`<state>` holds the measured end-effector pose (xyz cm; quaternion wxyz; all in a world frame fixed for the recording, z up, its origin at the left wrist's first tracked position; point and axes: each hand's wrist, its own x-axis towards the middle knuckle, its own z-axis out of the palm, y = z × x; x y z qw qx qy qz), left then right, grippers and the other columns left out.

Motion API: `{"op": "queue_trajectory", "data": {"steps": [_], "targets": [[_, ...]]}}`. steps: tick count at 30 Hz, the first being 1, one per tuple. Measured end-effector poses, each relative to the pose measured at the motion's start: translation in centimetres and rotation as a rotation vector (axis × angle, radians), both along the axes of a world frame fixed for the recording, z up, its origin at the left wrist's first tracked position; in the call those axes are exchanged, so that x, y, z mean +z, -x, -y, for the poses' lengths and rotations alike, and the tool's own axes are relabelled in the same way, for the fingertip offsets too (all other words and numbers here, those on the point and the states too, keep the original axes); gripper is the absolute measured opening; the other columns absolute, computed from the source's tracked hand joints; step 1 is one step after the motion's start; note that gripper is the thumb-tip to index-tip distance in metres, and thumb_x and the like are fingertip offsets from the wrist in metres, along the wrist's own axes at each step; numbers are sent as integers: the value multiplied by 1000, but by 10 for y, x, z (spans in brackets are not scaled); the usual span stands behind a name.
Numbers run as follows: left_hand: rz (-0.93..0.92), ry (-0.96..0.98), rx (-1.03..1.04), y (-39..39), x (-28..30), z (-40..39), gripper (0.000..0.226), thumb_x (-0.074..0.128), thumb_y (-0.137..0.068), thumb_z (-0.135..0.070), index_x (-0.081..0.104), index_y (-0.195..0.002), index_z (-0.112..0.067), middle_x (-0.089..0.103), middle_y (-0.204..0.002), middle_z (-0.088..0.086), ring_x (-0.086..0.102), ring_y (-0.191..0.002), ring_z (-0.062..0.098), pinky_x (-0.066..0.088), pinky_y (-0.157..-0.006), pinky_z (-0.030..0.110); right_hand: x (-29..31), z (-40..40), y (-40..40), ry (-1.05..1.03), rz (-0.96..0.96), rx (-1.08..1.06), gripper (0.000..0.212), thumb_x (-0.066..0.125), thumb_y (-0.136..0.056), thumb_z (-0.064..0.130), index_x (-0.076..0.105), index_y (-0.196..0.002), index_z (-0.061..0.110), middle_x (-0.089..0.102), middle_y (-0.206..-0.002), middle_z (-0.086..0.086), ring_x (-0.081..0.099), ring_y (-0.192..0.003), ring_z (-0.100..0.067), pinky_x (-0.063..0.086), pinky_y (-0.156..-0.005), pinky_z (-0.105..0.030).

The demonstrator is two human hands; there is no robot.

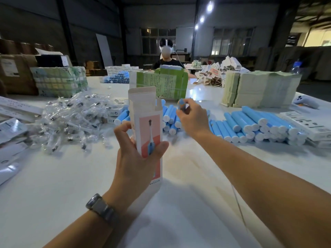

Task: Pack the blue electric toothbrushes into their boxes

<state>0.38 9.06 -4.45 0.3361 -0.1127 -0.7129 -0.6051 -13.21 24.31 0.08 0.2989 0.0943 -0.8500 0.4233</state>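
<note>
My left hand (pixel 138 151) grips an upright white and pink toothbrush box (pixel 146 122) with its top flap open, held above the white table (pixel 179 194). My right hand (pixel 191 119) is just right of the box's open top and pinches the upper end of a blue toothbrush handle (pixel 182 103); most of that handle is hidden behind the fingers. Several more blue handles lie stacked in a pile (pixel 259 126) to the right, and a smaller pile (pixel 170 119) lies behind the box.
A heap of brush heads in clear bags (pixel 71 120) lies at left. Green-printed bundles (pixel 170 85), paper stacks (pixel 259 90) and wrapped cartons (pixel 59 81) stand further back. Flat white boxes (pixel 308 124) lie at far right. A person (pixel 167 56) sits across the table.
</note>
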Motion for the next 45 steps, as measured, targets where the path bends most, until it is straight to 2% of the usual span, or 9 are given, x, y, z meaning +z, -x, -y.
{"op": "queue_trajectory", "data": {"steps": [5,8,14,19,29,32,37,41,45], "targets": [[19,-24,-134,-2,-3,4,50,72,-74,-49,34,-107,-49,70,-112,0,73,-90,32,60,-77,56,60,-11,-78,460,-193,306,17,65,-93,30,61,-81,18,51,-62,13,46,-54,-2,40,-49,-16],[13,-17,-129,-4,-1,5,45,71,-75,-47,37,-105,-46,70,-105,-4,71,-88,37,58,-76,62,81,-16,-125,574,-206,575,14,60,-92,26,61,-82,16,58,-74,-3,52,-63,-17,41,-47,-21],[-22,62,-118,-11,1,-1,44,71,-75,-48,36,-102,-49,66,-91,-7,69,-78,36,58,-68,61,91,-6,-163,543,-346,686,29,62,-94,16,51,-121,14,63,-87,-1,65,-77,-15,49,-53,-26],[-50,122,-106,-14,2,-2,36,63,-78,-55,33,-99,-56,65,-93,-15,68,-77,28,59,-67,58,98,-6,-166,395,-604,561,39,61,-95,11,38,-127,9,58,-101,-5,66,-86,-16,52,-64,-23],[-86,197,-116,-20,5,-6,33,57,-81,-56,30,-100,-59,63,-100,-26,68,-80,19,60,-67,53,84,-3,-152,-22,-453,485,67,70,-89,17,32,-145,15,55,-97,14,60,-78,-2,46,-60,-10],[-89,174,-129,-18,5,-5,30,55,-82,-58,31,-99,-60,63,-100,-24,70,-81,19,61,-66,49,66,-3,-145,-156,-442,455,48,72,-88,20,48,-129,18,56,-99,15,57,-89,-5,43,-64,-6],[-96,181,-122,-16,4,-3,30,55,-85,-57,31,-103,-59,63,-98,-20,70,-81,21,61,-65,49,49,2,-137,33,-339,553,45,65,-90,24,44,-130,31,51,-114,22,54,-93,1,51,-68,-17],[-102,176,-126,-15,3,-2,30,56,-85,-56,31,-103,-58,63,-100,-18,70,-82,22,60,-65,51,46,6,-138,141,-244,653,51,60,-92,21,32,-131,37,55,-124,3,59,-106,-11,60,-79,-38],[-126,166,-155,-15,3,-1,29,57,-86,-54,33,-103,-58,63,-99,-13,69,-82,26,60,-66,52,47,5,-137,157,-163,724,52,58,-92,18,33,-134,36,58,-119,13,61,-104,-10,59,-78,-29]]}}
